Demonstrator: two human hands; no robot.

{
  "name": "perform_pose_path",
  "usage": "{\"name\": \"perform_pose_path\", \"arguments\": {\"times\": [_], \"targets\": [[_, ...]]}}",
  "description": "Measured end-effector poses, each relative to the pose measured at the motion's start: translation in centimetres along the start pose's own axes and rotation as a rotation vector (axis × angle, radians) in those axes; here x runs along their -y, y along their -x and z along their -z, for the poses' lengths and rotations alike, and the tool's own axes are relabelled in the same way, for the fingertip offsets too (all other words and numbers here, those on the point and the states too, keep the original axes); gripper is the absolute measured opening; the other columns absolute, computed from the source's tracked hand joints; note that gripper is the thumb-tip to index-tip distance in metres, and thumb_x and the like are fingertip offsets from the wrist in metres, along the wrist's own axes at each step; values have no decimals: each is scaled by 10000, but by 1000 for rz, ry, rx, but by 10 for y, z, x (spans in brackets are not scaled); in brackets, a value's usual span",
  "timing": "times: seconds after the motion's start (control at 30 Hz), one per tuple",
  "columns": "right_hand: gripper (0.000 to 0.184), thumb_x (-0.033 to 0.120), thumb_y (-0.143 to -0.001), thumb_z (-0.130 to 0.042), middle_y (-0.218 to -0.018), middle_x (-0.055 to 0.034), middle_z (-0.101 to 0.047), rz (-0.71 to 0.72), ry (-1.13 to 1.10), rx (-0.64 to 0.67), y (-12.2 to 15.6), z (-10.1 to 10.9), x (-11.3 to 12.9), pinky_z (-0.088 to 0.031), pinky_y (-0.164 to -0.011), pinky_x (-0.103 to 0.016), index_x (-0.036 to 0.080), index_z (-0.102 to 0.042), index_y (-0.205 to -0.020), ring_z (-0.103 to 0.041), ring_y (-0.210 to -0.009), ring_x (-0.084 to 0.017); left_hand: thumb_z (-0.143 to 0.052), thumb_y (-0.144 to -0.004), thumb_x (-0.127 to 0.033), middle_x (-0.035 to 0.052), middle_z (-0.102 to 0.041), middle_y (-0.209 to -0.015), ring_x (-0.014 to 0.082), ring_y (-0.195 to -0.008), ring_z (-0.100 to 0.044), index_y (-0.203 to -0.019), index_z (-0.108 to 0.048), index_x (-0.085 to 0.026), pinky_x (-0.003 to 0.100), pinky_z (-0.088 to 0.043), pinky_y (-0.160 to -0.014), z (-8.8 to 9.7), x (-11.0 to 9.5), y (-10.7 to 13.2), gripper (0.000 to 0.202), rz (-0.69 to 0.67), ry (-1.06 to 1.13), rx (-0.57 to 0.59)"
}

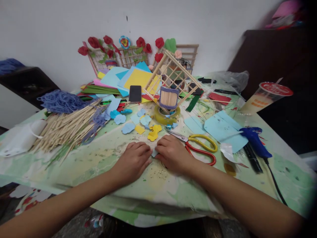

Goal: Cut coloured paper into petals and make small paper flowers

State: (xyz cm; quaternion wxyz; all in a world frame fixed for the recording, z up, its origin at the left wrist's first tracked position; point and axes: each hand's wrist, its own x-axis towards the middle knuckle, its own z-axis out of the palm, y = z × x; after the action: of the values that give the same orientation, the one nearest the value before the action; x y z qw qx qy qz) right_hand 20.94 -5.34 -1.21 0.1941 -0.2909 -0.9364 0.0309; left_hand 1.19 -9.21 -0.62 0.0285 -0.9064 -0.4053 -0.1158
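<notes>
Both hands meet near the front middle of the table. A small piece of light blue paper [154, 152] shows between them. My right hand [173, 153] pinches it, with fingers curled. My left hand [135, 160] touches its left side with closed fingers; how firmly it grips is partly hidden. Just right of my right hand lie scissors [198, 145] with yellow and red handles, blades pointing left. Beyond the hands are yellow paper flowers [154, 133] and blue paper flowers [128, 128]. Behind them a roll of yellowish tape [167, 115] lies flat, with a lattice frame of sticks [173, 76] above it.
A bundle of thin sticks [66, 125] and purple yarn [63, 100] lie at left. A phone [135, 94] rests near coloured paper sheets [141, 77]. At right are a blue glue gun [256, 140] with its cord, light blue paper [225, 130] and a tilted drink cup [262, 97].
</notes>
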Motion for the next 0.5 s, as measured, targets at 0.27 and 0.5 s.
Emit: {"name": "perform_pose_path", "arguments": {"times": [0.27,0.5], "targets": [[148,163,-858,-515,-751,-55,-607,-4,40,34,-3,-7,7,-321,-702,-309,157,-625,-760,-481,-777,-181,-442,-894,-275,109,-608,-1078,271,-1051,-491,-1097,-594,-154,441,-363,-873,-1,2,6,281,18,45,13],[244,262,-898,-462,-736,-60,-616,-254,-3,106,-8,0,10,-338,-703,-292,157,-612,-736,-505,-742,-178,-454,-895,-279,105,-623,-1069,274,-1053,-496,-1118,-596,-152,442,-358,-869,-4,4,9,293,9,69,-12]]}}
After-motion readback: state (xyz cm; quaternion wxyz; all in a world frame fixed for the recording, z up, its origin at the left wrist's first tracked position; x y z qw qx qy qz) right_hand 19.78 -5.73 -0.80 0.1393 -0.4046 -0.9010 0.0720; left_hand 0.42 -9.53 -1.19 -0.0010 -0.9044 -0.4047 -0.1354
